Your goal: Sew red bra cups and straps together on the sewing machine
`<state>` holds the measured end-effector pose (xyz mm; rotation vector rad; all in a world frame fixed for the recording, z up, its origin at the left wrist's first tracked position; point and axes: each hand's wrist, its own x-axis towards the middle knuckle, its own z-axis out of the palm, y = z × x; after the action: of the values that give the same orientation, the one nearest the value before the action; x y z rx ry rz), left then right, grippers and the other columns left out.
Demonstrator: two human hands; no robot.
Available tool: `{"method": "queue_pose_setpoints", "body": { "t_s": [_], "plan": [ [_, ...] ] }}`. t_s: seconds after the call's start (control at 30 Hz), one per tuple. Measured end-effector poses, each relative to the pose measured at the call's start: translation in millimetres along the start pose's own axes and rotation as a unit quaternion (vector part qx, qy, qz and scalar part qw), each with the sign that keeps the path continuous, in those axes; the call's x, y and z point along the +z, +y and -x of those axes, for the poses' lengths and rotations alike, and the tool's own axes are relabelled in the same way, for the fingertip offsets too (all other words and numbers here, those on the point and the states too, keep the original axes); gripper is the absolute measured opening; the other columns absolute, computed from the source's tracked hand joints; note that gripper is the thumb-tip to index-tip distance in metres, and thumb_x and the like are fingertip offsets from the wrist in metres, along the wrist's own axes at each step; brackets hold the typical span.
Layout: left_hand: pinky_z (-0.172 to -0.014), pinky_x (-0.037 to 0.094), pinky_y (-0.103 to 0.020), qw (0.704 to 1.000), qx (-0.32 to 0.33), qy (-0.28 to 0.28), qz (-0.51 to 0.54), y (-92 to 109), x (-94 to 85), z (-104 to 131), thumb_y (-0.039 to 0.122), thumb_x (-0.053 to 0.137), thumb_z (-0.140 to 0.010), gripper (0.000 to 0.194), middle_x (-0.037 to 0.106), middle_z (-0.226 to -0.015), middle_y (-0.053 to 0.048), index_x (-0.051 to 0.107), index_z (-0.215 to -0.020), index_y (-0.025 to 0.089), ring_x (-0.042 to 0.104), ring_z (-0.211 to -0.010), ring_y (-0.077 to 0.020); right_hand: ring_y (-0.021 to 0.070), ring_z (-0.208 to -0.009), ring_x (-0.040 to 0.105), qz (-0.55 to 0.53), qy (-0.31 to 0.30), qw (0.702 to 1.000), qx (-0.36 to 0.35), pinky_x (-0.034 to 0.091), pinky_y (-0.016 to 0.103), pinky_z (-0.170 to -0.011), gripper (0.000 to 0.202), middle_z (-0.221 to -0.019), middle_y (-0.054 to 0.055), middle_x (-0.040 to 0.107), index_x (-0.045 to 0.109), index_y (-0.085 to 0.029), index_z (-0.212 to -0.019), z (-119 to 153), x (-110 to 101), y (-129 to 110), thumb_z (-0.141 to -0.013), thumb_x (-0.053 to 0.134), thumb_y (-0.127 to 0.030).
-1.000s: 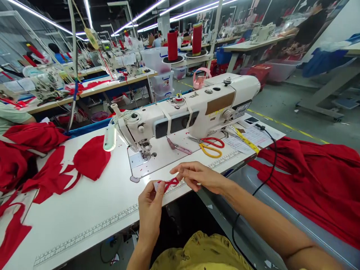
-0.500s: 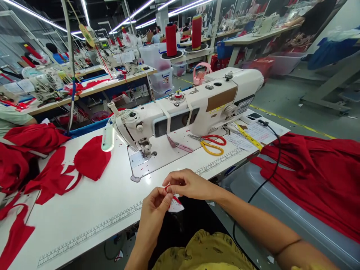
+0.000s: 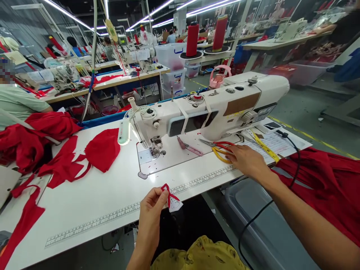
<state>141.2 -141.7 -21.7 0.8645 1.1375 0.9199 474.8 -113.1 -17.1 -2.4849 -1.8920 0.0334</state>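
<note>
My left hand (image 3: pixel 154 204) is closed, pinching a small white printed piece with red fabric strip (image 3: pixel 173 202) between thumb and fingertips, over the table's front edge. The red strip forms a narrow loop at the top of the piece. My right hand (image 3: pixel 247 161) is stretched out to the right, its fingers closed over the handles of the scissors (image 3: pixel 215 144), one red and one yellow. The scissors lie on the table with the blades pointing left. Beside them rests a seam ripper-like pink tool (image 3: pixel 191 148). A white sewing machine (image 3: pixel 219 105) stands behind.
Red fabric pieces (image 3: pixel 104 150) lie on the left of the white table (image 3: pixel 92 195). A yellow tape measure (image 3: pixel 264 146) crosses papers at the right. A grey bin (image 3: pixel 253 213) with red cloth (image 3: pixel 332 180) stands by my right arm, near a black cable (image 3: pixel 260 208). Another person's sleeve (image 3: pixel 22 105) shows far left.
My right hand has let go of the small white-and-red piece and moved right onto the scissors' handles. My left hand still holds the piece. The view has shifted slightly left.
</note>
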Motion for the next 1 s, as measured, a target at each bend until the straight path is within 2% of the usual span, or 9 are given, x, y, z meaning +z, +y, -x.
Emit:
{"method": "queue_pose_setpoints", "body": {
  "t_s": [0.1,0.17,0.33,0.4,0.47,0.57,0.67,0.8,1.0],
  "plan": [
    [-0.067,0.039,-0.024,1.000,0.005,0.002,0.007,1,0.2,0,0.049,0.076,-0.077,0.038,0.055,-0.072,0.002,0.053,-0.070,0.020,0.047,-0.069,-0.0126,0.0336,-0.102,0.060,0.014,-0.027,0.999,0.014,0.041,0.035,-0.068,0.034,-0.105,0.018,0.066,0.059,-0.013,-0.125,-3,-11,-5,-0.095,0.044,-0.021],
    [-0.068,0.039,-0.023,1.000,0.004,0.002,0.019,3,-2.0,1,0.047,0.077,-0.077,0.038,0.055,-0.071,0.002,0.052,-0.069,0.020,0.046,-0.069,-0.0122,0.0338,-0.108,0.057,0.022,-0.029,0.999,0.002,0.040,0.034,-0.070,0.033,-0.109,0.018,0.065,0.059,-0.012,-0.123,-6,-15,-5,-0.093,0.046,-0.017],
    [-0.070,0.040,-0.023,1.000,-0.002,0.005,0.028,6,-6.2,3,0.047,0.076,-0.077,0.037,0.057,-0.074,0.002,0.051,-0.068,0.020,0.048,-0.073,-0.0134,0.0315,-0.094,0.059,-0.026,0.005,0.999,0.032,0.036,0.033,-0.063,0.010,-0.091,0.017,0.065,0.062,-0.015,-0.086,4,-14,3,-0.086,0.053,-0.020],
    [-0.070,0.040,-0.023,1.000,-0.003,0.008,0.028,6,-3.6,3,0.046,0.077,-0.076,0.037,0.056,-0.074,0.001,0.052,-0.067,0.020,0.048,-0.074,-0.0137,0.0258,-0.085,0.060,-0.066,0.009,0.998,-0.001,0.039,0.032,-0.063,0.007,-0.084,0.011,0.064,0.058,-0.019,-0.081,22,-11,-6,-0.084,0.053,-0.021],
    [-0.072,0.040,-0.023,0.999,0.003,0.005,0.034,7,1.4,3,0.045,0.077,-0.077,0.036,0.056,-0.076,0.001,0.053,-0.068,0.020,0.049,-0.077,-0.0142,0.0195,-0.073,0.058,-0.164,0.000,0.983,-0.080,0.042,0.030,-0.064,0.003,-0.080,0.005,0.063,0.056,-0.021,-0.081,45,-7,-25,-0.083,0.054,-0.023],
    [-0.074,0.041,-0.023,0.999,0.012,-0.001,0.052,9,9.4,4,0.044,0.077,-0.078,0.035,0.058,-0.080,-0.001,0.054,-0.068,0.020,0.051,-0.084,-0.0157,0.0152,-0.062,0.051,-0.323,-0.029,0.929,-0.177,0.039,0.027,-0.057,0.022,-0.071,0.001,0.057,0.048,-0.022,-0.075,74,-4,-64,-0.086,0.058,-0.039],
    [-0.069,0.042,-0.022,0.998,0.010,-0.002,0.065,12,14.1,6,0.043,0.080,-0.074,0.038,0.057,-0.076,-0.001,0.053,-0.066,0.019,0.050,-0.077,-0.0142,0.0154,-0.065,0.049,-0.327,-0.048,0.919,-0.213,0.036,0.028,-0.059,0.039,-0.075,0.001,0.056,0.045,-0.022,-0.074,85,-4,-93,-0.078,0.070,-0.052],
    [-0.061,0.039,-0.020,0.998,0.020,0.007,0.060,14,16.3,8,0.043,0.082,-0.072,0.038,0.049,-0.066,0.003,0.054,-0.066,0.019,0.041,-0.064,-0.0101,0.0163,-0.068,0.048,-0.317,-0.070,0.922,-0.213,0.033,0.028,-0.061,0.047,-0.080,0.002,0.057,0.046,-0.021,-0.078,84,-3,-102,-0.077,0.068,-0.063],
    [-0.062,0.039,-0.020,0.998,0.015,0.007,0.058,10,17.0,9,0.044,0.082,-0.072,0.038,0.049,-0.066,0.004,0.055,-0.068,0.019,0.041,-0.065,-0.0102,0.0139,-0.061,0.040,-0.326,-0.065,0.918,-0.217,0.027,0.028,-0.059,0.053,-0.067,-0.001,0.051,0.041,-0.021,-0.070,86,1,-103,-0.081,0.061,-0.068]
  ]
}}
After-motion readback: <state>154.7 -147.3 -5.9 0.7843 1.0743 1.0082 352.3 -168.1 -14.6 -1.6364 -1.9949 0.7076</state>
